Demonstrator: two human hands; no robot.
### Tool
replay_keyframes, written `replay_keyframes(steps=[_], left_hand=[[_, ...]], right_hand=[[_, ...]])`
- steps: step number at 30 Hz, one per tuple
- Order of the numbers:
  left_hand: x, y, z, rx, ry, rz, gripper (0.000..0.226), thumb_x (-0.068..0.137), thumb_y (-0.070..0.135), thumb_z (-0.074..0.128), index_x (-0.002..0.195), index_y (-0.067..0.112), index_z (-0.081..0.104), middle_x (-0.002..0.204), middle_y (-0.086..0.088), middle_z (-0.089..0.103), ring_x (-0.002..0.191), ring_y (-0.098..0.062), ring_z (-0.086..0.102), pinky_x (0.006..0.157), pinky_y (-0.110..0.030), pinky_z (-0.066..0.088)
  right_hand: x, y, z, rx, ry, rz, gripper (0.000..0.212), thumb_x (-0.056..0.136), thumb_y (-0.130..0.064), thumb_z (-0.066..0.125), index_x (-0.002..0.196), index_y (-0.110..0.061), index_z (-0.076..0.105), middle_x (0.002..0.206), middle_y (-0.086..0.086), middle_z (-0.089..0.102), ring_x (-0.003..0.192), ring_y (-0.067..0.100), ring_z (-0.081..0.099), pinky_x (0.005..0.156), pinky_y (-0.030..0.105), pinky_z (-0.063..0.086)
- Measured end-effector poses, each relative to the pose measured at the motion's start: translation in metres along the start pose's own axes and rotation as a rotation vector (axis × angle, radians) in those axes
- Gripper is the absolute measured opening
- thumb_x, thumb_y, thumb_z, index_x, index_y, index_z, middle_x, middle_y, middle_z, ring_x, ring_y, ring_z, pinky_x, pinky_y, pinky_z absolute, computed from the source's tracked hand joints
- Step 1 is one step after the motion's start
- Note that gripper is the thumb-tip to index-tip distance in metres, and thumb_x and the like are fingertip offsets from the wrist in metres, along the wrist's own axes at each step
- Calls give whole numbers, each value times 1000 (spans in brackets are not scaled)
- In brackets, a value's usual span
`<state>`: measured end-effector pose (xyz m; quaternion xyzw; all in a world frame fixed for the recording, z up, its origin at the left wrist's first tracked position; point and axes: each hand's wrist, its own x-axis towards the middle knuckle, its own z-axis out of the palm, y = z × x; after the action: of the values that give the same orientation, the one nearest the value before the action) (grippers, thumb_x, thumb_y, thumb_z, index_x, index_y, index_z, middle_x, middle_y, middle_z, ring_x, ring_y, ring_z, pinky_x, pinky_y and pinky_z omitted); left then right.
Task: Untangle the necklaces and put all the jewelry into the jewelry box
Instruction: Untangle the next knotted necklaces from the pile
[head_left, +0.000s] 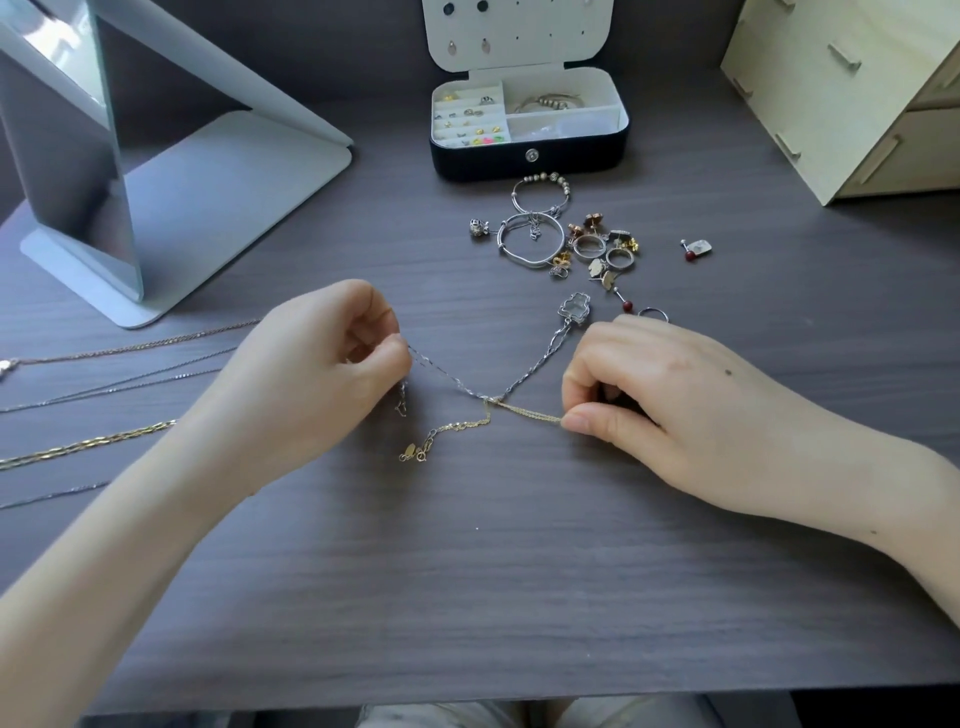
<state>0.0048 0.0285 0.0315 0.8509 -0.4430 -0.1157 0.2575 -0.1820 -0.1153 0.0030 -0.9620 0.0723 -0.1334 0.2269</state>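
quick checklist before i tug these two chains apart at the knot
1. Left hand pinches the silver chain: ok.
2. Right hand pinches the gold chain: ok.
3. Chains free of each other at the crossing: not ok, they are caught together there.
4. Which strand passes over at the crossing: cannot tell.
5. Gold clasp lies loose, unheld: ok.
6. Jewelry box lid open: ok.

At 10 o'clock the mirror (78, 156) runs off the top and left edges; at 12 the jewelry box lid (519, 36) is cropped; at 2, the wooden drawer unit (831, 104) likewise; at 9, loose chains (88, 444) leave the frame; the silver chain (447, 376) vanishes inside the left hand (332, 358), the gold chain (530, 413) inside the right hand (660, 395); their knot is too fine to read.
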Motion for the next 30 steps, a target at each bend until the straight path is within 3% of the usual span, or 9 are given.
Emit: replay_keyframes(steps=[5, 7, 9, 14, 18, 22, 26, 30], left_hand=[[4, -3, 4, 109, 34, 47, 9, 81, 22, 53, 72, 22, 52, 71, 9, 56, 59, 2, 47, 53, -11, 32], [4, -4, 6, 165, 52, 63, 8, 81, 22, 54, 74, 21, 52, 73, 9, 54, 66, -4, 48, 56, -16, 31], [3, -5, 8, 223, 90, 103, 5, 82, 21, 56, 80, 18, 53, 78, 6, 52, 74, -15, 49, 60, -24, 26], [-1, -4, 13, 281, 199, 204, 19, 83, 19, 61, 98, 9, 54, 88, -4, 54, 85, -30, 53, 72, -22, 25], [1, 0, 14, 223, 168, 150, 8, 85, 18, 61, 87, 12, 57, 83, -2, 62, 81, -26, 57, 69, -29, 32], [8, -3, 14, 217, 189, 104, 11, 85, 18, 63, 79, 14, 54, 72, 6, 55, 74, -22, 53, 61, -26, 23], [10, 0, 11, 201, 195, 191, 13, 81, 17, 65, 81, 18, 51, 72, 8, 49, 69, -17, 46, 59, -24, 20], [0, 11, 10, 32, -58, 309, 9, 76, 36, 61, 81, 31, 66, 80, 13, 54, 73, 0, 50, 65, -9, 33]], right_hand=[[0, -1, -4, 68, -6, 36, 18, 83, -44, 37, 78, -29, 46, 72, -21, 45, 78, 0, 43, 72, 12, 34], [0, -1, -4, 82, -3, 51, 19, 83, -44, 38, 79, -28, 47, 71, -21, 45, 78, -4, 44, 72, 8, 34], [0, -1, -4, 97, -1, 63, 19, 84, -44, 38, 79, -28, 48, 71, -21, 46, 78, -5, 45, 71, 7, 34], [1, -4, -7, 138, -13, 97, 11, 87, -39, 47, 78, -33, 45, 69, -19, 48, 73, -6, 45, 68, 8, 34], [1, -6, -9, 146, -25, 109, 9, 86, -30, 50, 79, -26, 50, 66, -17, 51, 67, -7, 46, 64, 6, 34], [1, -6, -10, 126, -35, 97, 9, 86, -28, 51, 78, -23, 51, 66, -18, 51, 68, -6, 46, 64, 6, 34], [1, -5, -10, 128, -37, 99, 9, 86, -29, 51, 78, -25, 51, 66, -18, 51, 69, -2, 47, 65, 8, 35], [1, -4, -9, 137, -34, 102, 9, 86, -29, 52, 78, -24, 52, 66, -18, 50, 68, -2, 47, 64, 8, 34]])
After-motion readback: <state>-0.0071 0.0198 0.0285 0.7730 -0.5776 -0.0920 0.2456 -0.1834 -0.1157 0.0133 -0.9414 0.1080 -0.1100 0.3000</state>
